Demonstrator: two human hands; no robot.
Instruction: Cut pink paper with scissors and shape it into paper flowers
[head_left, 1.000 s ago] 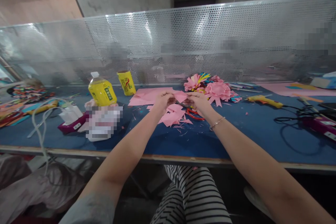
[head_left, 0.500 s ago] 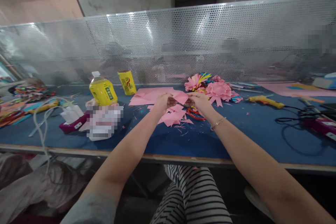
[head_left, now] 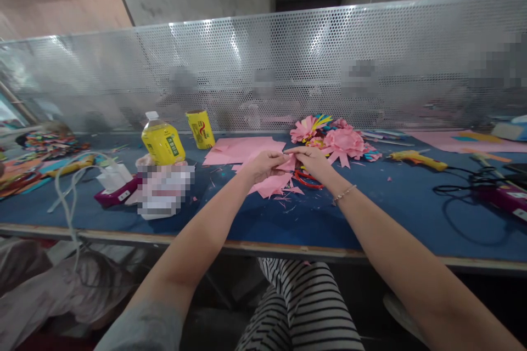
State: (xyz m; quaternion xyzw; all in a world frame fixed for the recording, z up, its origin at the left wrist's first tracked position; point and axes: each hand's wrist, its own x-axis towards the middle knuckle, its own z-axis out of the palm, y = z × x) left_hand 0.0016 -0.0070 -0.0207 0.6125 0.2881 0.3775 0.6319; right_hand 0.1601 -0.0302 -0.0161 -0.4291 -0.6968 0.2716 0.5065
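Observation:
Both my hands meet over the blue table (head_left: 263,219) on one small pink paper piece (head_left: 289,163). My left hand (head_left: 265,163) pinches its left edge with closed fingers. My right hand (head_left: 310,160) pinches its right side, fingers curled. Under them lies a heap of pink paper cut-offs (head_left: 272,182), and red-handled scissors (head_left: 305,178) rest on the table just below my right hand. Flat pink sheets (head_left: 242,149) lie behind my left hand.
Finished pink paper flowers (head_left: 335,140) sit behind my right hand. A yellow bottle (head_left: 160,143) and a yellow can (head_left: 200,129) stand at the left. A yellow glue gun (head_left: 415,159) with black cables lies to the right. A perforated metal screen (head_left: 263,66) closes the back.
My hands have drawn closer together on the pink piece and the paper has been folded smaller. The scissors handles show more below my right hand.

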